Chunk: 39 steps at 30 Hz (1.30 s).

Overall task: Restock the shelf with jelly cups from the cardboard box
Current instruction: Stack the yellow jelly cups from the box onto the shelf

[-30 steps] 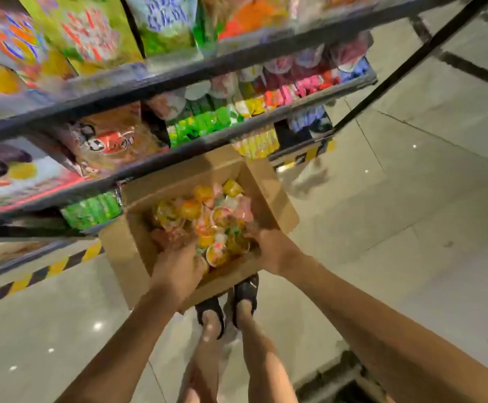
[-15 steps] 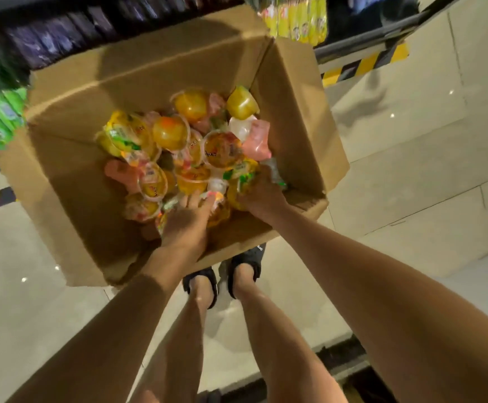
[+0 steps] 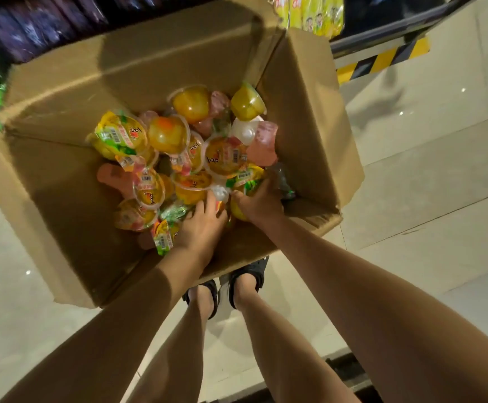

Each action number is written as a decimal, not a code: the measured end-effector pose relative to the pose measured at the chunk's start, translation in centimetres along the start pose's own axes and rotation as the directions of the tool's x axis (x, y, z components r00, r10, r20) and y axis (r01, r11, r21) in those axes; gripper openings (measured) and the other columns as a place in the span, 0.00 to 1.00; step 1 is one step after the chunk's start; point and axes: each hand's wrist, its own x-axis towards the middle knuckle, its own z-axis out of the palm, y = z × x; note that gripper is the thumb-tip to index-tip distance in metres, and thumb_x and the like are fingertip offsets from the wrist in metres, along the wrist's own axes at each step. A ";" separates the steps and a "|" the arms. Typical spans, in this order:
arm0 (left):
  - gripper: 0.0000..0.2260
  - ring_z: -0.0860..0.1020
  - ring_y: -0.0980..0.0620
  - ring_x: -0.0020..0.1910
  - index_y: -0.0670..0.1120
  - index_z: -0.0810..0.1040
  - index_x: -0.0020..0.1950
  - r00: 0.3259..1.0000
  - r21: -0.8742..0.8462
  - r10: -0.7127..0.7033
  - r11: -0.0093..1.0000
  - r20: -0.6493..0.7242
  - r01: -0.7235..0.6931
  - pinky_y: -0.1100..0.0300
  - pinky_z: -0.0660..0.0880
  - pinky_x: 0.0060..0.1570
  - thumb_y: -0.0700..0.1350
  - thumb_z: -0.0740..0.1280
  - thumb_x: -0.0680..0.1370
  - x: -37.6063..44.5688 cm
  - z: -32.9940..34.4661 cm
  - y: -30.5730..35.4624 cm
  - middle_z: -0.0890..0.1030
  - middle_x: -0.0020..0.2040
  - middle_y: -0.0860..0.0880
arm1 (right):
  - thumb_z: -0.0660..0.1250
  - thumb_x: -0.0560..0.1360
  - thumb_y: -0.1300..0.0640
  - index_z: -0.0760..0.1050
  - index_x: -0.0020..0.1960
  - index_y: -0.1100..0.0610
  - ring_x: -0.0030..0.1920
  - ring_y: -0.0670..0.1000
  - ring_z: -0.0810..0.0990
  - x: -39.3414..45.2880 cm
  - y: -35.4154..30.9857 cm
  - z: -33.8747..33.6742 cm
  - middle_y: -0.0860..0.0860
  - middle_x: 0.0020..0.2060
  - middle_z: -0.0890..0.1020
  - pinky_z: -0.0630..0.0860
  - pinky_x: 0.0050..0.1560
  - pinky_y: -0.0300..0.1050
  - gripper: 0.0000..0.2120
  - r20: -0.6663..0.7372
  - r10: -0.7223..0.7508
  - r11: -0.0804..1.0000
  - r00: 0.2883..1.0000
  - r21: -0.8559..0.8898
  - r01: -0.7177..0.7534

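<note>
Cardboard box (image 3: 62, 117) open below me, the heap of yellow and pink plastic jelly cups (image 3: 184, 158) lies just ahead of both hands.
My left hand (image 3: 200, 228) rests fingers spread on the near cups; my right hand (image 3: 258, 205), equally near, curls round a yellow cup.

Both my forearms reach forward and down, converging side by side. My left hand (image 3: 200, 228) lies palm down, fingers extended. My right hand (image 3: 258, 203) curls its fingers in a grip; fingertips hidden. My bare legs stand below.

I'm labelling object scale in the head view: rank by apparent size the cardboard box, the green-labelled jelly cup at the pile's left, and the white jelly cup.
1. cardboard box
2. green-labelled jelly cup
3. white jelly cup, partly hidden by neighbours, so this is less sure.
</note>
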 end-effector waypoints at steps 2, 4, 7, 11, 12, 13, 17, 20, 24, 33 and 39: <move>0.32 0.63 0.42 0.70 0.49 0.56 0.77 1.000 0.033 0.007 0.999 0.014 -0.008 0.57 0.73 0.56 0.36 0.66 0.77 0.3 0.0 0.1 0.54 0.75 0.38 | 0.71 0.75 0.46 0.53 0.77 0.56 0.72 0.59 0.65 0.5 0.3 0.1 0.57 0.71 0.66 0.65 0.69 0.51 0.39 -0.001 0.004 1.000 1.000 -0.003 -0.004; 0.35 0.64 0.43 0.67 0.49 0.57 0.76 0.998 0.044 0.011 0.999 0.061 -0.014 0.57 0.74 0.53 0.35 0.69 0.74 0.6 0.0 0.1 0.59 0.71 0.41 | 0.71 0.75 0.46 0.54 0.77 0.57 0.72 0.59 0.66 0.7 0.4 -0.1 0.56 0.71 0.66 0.65 0.70 0.51 0.39 0.014 0.000 1.000 1.000 -0.019 0.000; 0.44 0.62 0.42 0.67 0.50 0.53 0.77 0.990 0.087 0.047 0.995 0.132 -0.059 0.57 0.74 0.54 0.36 0.75 0.69 1.2 -0.4 -0.6 0.58 0.70 0.42 | 0.71 0.74 0.46 0.59 0.75 0.56 0.70 0.57 0.70 0.9 0.5 -0.5 0.54 0.69 0.71 0.67 0.69 0.52 0.36 0.029 -0.010 1.000 1.000 0.009 0.010; 0.38 0.63 0.43 0.67 0.49 0.58 0.76 0.987 -0.027 0.098 0.995 0.127 -0.095 0.54 0.74 0.58 0.34 0.72 0.70 0.8 -0.8 -1.8 0.60 0.69 0.44 | 0.72 0.74 0.48 0.67 0.69 0.57 0.64 0.54 0.75 -0.3 -0.1 -1.2 0.53 0.62 0.76 0.70 0.62 0.47 0.28 -0.009 -0.036 0.994 0.999 0.104 0.037; 0.37 0.63 0.44 0.66 0.48 0.59 0.76 0.990 -0.098 0.097 0.991 0.099 -0.087 0.53 0.74 0.59 0.36 0.72 0.71 0.6 -0.7 -2.3 0.61 0.69 0.44 | 0.73 0.74 0.49 0.70 0.67 0.58 0.62 0.54 0.76 -0.9 -0.5 -1.4 0.53 0.60 0.77 0.71 0.59 0.44 0.26 -0.022 -0.046 0.990 0.999 0.132 0.048; 0.37 0.63 0.44 0.65 0.48 0.59 0.76 0.994 -0.171 0.087 0.982 0.069 -0.074 0.52 0.72 0.61 0.40 0.73 0.72 0.3 -0.5 -2.7 0.61 0.70 0.45 | 0.73 0.74 0.51 0.72 0.65 0.58 0.59 0.53 0.78 -1.5 -0.7 -1.8 0.53 0.57 0.79 0.72 0.56 0.42 0.23 -0.031 -0.061 0.985 0.998 0.158 0.065; 0.43 0.64 0.45 0.67 0.51 0.61 0.77 1.000 -0.456 -0.017 0.890 -0.019 0.006 0.53 0.68 0.65 0.53 0.78 0.67 -2.0 -1.5 -4.3 0.65 0.71 0.47 | 0.74 0.73 0.54 0.76 0.60 0.57 0.50 0.47 0.80 -4.0 -2.2 -4.0 0.47 0.47 0.80 0.74 0.49 0.40 0.18 -0.012 -0.136 0.975 0.991 0.175 0.136; 0.36 0.69 0.43 0.65 0.52 0.68 0.73 0.976 -0.547 -0.149 0.836 -0.157 0.039 0.49 0.72 0.62 0.58 0.74 0.67 -4.8 -4.5 -5.7 0.69 0.67 0.44 | 0.75 0.71 0.50 0.77 0.62 0.56 0.53 0.48 0.78 -6.1 -4.9 -7.0 0.47 0.51 0.78 0.76 0.54 0.45 0.22 -0.022 -0.215 0.974 0.976 0.065 0.216; 0.32 0.75 0.46 0.61 0.56 0.73 0.67 0.935 -0.735 -0.230 0.676 -0.270 -0.046 0.52 0.75 0.60 0.57 0.78 0.65 -9.1 -10.0 -8.4 0.70 0.66 0.48 | 0.75 0.69 0.52 0.81 0.55 0.58 0.52 0.50 0.79 -10.5 -10.3 -12.7 0.50 0.50 0.81 0.76 0.57 0.46 0.17 0.022 -0.374 0.925 0.927 -0.062 0.375; 0.35 0.75 0.53 0.56 0.49 0.80 0.62 0.766 -0.771 -0.405 0.610 -0.500 -0.181 0.74 0.65 0.59 0.66 0.69 0.60 -21.7 -27.4 -11.5 0.72 0.58 0.50 | 0.77 0.68 0.46 0.79 0.64 0.54 0.64 0.46 0.74 -23.1 -23.5 -24.8 0.48 0.64 0.76 0.65 0.65 0.29 0.26 0.171 -0.647 0.710 0.743 -0.219 0.669; 0.32 0.74 0.58 0.50 0.51 0.79 0.61 0.595 -0.685 -0.428 0.659 -0.681 -0.310 0.64 0.72 0.52 0.65 0.70 0.61 -32.8 -38.2 -10.8 0.71 0.52 0.55 | 0.78 0.68 0.53 0.78 0.64 0.57 0.64 0.43 0.73 -35.1 -30.6 -32.4 0.49 0.65 0.76 0.62 0.64 0.26 0.26 0.182 -0.835 0.463 0.520 -0.279 0.841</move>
